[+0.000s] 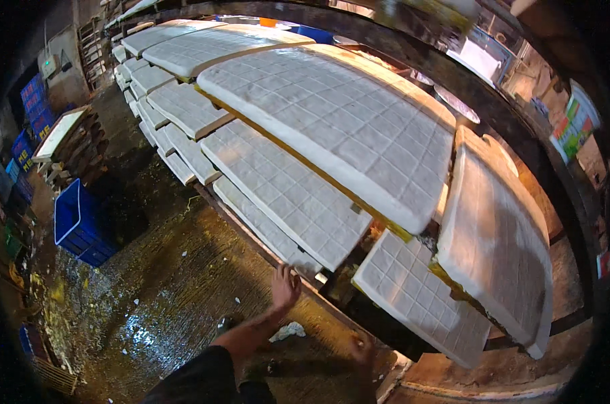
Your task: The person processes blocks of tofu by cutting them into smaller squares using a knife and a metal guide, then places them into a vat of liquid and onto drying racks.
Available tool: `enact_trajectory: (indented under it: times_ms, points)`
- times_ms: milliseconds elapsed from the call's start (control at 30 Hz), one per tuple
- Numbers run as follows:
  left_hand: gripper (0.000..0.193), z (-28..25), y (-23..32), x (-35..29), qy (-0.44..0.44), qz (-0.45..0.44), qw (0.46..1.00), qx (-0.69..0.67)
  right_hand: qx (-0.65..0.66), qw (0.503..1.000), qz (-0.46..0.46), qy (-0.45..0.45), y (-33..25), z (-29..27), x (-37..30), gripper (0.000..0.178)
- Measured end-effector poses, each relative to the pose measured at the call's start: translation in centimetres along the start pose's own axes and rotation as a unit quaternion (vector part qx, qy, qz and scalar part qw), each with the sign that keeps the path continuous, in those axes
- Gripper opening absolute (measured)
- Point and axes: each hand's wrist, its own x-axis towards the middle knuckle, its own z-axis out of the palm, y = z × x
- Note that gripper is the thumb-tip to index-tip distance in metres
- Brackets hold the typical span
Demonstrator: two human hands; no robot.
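dark sleeve (196,378); left hand (286,287) half-curled by white slabs (284,192), right hand (362,349) blurred, grips unclear; wet floor (177,303).

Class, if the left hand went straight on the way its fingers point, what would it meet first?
Probably the brown rail, close ahead of the left hand, then perhaps the lowest gridded white slab; depth there is unclear.

Stands out as large yellow capitals on the stacked blue crates (36,104) at the upper left, and again on a lower blue crate (22,148). Runs reddish and too small to read higher up the stack. Blurs past reading on a white, green and red printed object (577,121) at the right.
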Motion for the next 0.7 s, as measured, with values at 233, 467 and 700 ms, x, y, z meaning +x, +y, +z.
enact_trajectory:
  times_ms: [233,467,700]
  points:
    - [0.056,-3.5,-7.0,11.6,-0.148,0.242,0.941,0.186,-0.052,0.994,-0.097,-0.007,-20.2,12.5,15.3,0.031]
    - [0.049,-1.4,-15.8,26.4,-0.116,0.227,0.953,0.163,-0.175,0.982,-0.016,0.063,-10.0,15.6,27.5,0.053]
    - [0.049,-0.3,-23.2,47.1,-0.187,0.125,0.97,0.089,-0.02,0.986,0.164,0.038,-9.1,17.6,31.7,0.055]
